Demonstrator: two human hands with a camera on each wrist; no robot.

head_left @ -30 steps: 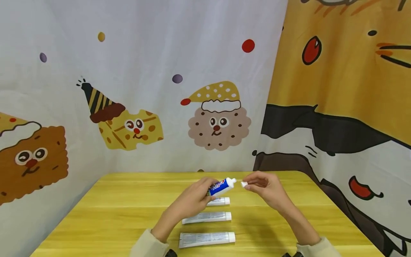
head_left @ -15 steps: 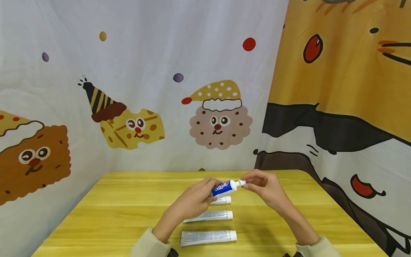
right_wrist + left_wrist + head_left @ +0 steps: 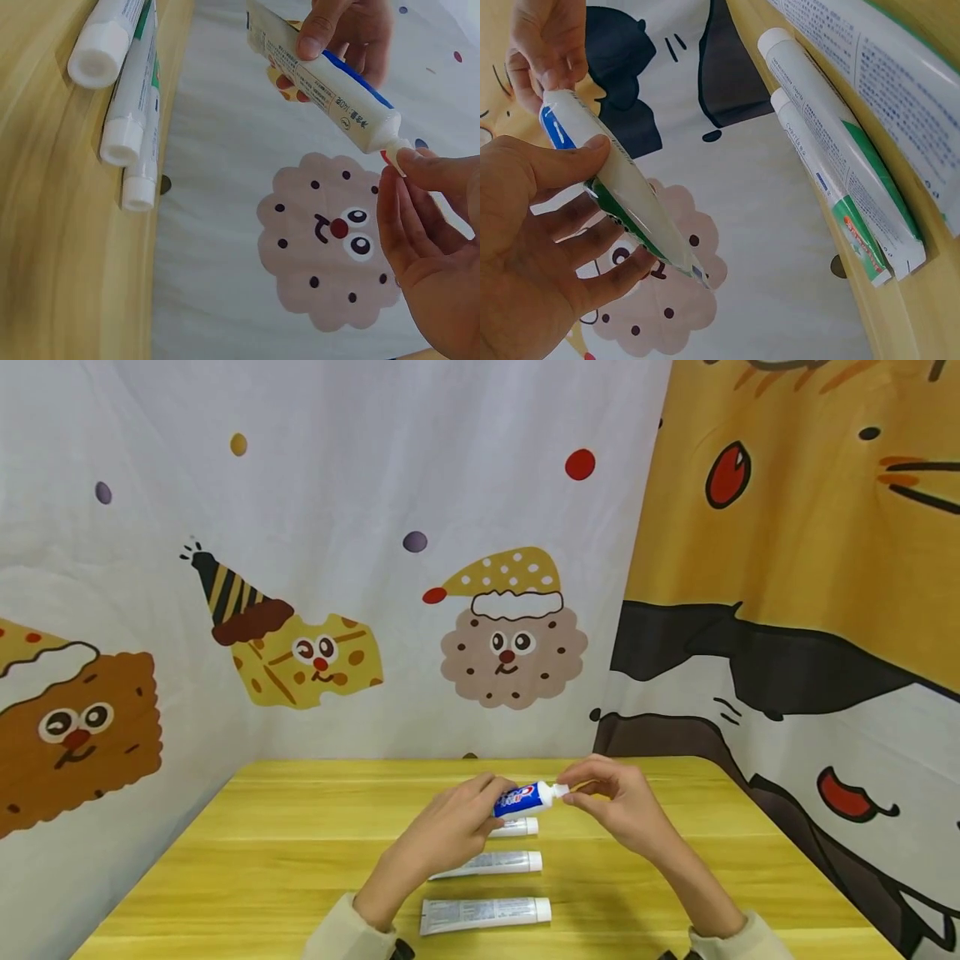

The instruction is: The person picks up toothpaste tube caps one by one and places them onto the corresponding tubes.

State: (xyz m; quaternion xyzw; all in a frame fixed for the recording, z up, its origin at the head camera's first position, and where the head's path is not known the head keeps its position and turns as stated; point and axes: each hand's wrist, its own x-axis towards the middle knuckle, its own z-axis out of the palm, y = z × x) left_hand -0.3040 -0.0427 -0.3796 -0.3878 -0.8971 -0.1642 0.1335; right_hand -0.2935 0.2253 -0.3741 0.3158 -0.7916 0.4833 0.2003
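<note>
My left hand (image 3: pixel 457 822) grips a blue and white toothpaste tube (image 3: pixel 522 800) around its body, above the table, with the nozzle end pointing right. In the left wrist view the thumb lies on one side of the tube (image 3: pixel 634 176) and the fingers on the other. My right hand (image 3: pixel 618 802) pinches a small white cap (image 3: pixel 561 790) between thumb and fingertips, right at the nozzle. The right wrist view shows the cap (image 3: pixel 397 154) in line with the tube's neck, partly covered by the thumb.
Beneath the hands, three more capped toothpaste tubes lie in a row on the yellow wood-grain table (image 3: pixel 300 843): a near one (image 3: pixel 486 915), a middle one (image 3: pixel 498 863) and a far one (image 3: pixel 517 828). Behind the table hangs a printed cartoon curtain (image 3: pixel 360 560).
The cap in my right hand, apart from the tube one second ago, has come onto the nozzle. The tube has shifted slightly right in my left hand's grip.
</note>
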